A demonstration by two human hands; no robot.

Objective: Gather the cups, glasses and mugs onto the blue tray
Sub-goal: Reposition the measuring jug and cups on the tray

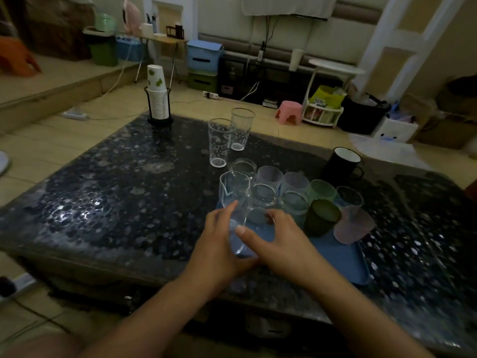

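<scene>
A blue tray (343, 257) lies on the dark speckled table and carries several clear and tinted cups, among them a dark green cup (321, 217) and a pink cup (353, 224). My left hand (219, 244) grips a clear spouted glass (235, 197) at the tray's left end. My right hand (278, 239) touches the same glass low down, thumb against it. Two tall clear glasses (220, 142) (241, 129) stand on the table beyond the tray. A black mug (342, 164) stands off the tray at the back right.
A wire holder with a stack of paper cups (158, 99) stands at the table's far left corner. The table (116, 189) spreads wide to the left. A pink stool (289, 112) and storage boxes sit on the floor beyond.
</scene>
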